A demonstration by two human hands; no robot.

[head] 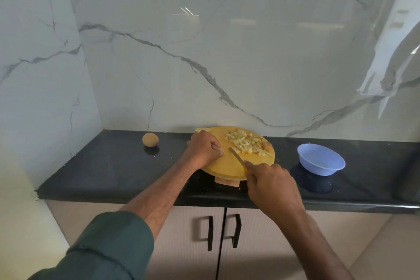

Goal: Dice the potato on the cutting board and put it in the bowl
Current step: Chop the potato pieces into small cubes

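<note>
Right hand (270, 185) grasping knife (236, 156) over round cutting board (223, 169), left hand (204, 149) clenched at board's left edge, diced potato (246, 142) near far rim, bowl (321, 159) apart, right.

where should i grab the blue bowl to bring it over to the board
Probably pinch the bowl at its left rim, coming from the cutting board side. It sits upright and open-topped, nothing visible inside, and that thin flared rim is its nearest graspable edge.
</note>
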